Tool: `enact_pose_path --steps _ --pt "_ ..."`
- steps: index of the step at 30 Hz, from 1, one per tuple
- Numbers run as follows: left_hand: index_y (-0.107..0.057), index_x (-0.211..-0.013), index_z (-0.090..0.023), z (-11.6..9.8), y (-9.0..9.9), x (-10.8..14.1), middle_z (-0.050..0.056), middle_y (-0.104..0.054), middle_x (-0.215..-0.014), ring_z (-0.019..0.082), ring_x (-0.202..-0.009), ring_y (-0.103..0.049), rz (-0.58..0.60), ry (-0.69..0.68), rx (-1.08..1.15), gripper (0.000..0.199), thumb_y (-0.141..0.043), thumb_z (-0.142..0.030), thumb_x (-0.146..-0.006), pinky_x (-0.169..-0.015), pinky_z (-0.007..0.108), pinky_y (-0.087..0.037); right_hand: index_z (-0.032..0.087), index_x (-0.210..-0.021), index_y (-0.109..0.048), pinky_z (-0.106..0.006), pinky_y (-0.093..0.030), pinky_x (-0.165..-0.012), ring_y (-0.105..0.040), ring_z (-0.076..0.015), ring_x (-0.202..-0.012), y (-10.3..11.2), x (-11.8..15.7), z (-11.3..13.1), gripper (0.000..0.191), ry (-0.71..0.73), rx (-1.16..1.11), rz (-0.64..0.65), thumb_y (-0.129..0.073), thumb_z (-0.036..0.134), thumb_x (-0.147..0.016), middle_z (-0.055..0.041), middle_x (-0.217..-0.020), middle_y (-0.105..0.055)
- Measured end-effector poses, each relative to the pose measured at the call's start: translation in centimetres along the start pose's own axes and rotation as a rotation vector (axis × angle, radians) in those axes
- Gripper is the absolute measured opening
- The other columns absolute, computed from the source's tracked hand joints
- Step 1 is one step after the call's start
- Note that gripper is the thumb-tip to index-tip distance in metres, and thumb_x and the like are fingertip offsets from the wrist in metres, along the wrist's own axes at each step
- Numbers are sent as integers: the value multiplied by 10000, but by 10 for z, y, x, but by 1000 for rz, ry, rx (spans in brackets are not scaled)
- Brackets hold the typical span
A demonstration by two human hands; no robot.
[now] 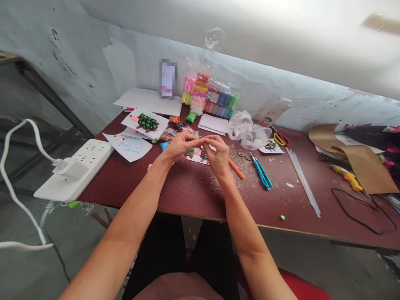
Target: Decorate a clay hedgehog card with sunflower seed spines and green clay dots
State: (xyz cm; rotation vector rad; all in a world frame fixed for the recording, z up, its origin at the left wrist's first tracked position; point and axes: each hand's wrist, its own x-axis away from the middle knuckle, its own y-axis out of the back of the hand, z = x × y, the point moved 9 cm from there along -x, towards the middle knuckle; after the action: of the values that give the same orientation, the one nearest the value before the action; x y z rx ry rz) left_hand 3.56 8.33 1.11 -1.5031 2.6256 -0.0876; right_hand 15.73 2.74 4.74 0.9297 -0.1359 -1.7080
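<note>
My left hand (pixel 180 146) and my right hand (pixel 218 157) meet above the middle of the table, thumbs and forefingers pinched together. A tiny bit of green modelling clay (pixel 200 137) shows between their fingertips. Just under my left fingers is a larger green lump (pixel 189 151); I cannot tell whether that hand holds it or it lies below. Partly hidden beneath both hands is a small card (pixel 200 158) with a pink and dark hedgehog figure. A finished-looking hedgehog picture (pixel 146 121) with dark spines and green dots lies to the left, over a blue hedgehog drawing (pixel 128 144).
Bagged coloured clay (pixel 215 104) stands at the back. Right of my hands lie an orange stick (pixel 236 169), a teal utility knife (pixel 261 171), scissors (pixel 281 139), glue sticks (pixel 302 181) and a yellow glue gun (pixel 351 178). A green ball (pixel 282 217) sits near the front edge; a power strip (pixel 75 168) is left.
</note>
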Motion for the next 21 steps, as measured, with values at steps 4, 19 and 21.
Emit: enact_pose_path --steps 4,19,21 --pt "-746 -736 -119 2 8 -2 -3 -598 -591 69 -428 -494 -44 -17 11 504 -901 -599 -745 -406 219 -333 272 -1088 -833 -353 -594 -923 -705 -206 -1035 -6 0 1 239 -11 -48 48 -603 256 -1024 -68 -1104 -750" --pt "-682 -808 -130 4 1 -3 -22 -575 -561 63 -397 -493 55 25 41 455 -769 -562 -924 -380 181 -344 212 -1012 -779 -236 -543 -463 -623 -141 -677 -6 0 -25 374 -227 -452 94 -734 551 -863 -42 -916 -706" --pt "-692 -798 -123 2 7 -3 -26 -558 -556 61 -388 -479 -3 11 35 477 -778 -579 -910 -364 184 -317 206 -947 -751 -235 -548 -468 -617 -139 -661 -4 0 -24 356 -231 -435 81 -730 552 -864 -30 -851 -686"
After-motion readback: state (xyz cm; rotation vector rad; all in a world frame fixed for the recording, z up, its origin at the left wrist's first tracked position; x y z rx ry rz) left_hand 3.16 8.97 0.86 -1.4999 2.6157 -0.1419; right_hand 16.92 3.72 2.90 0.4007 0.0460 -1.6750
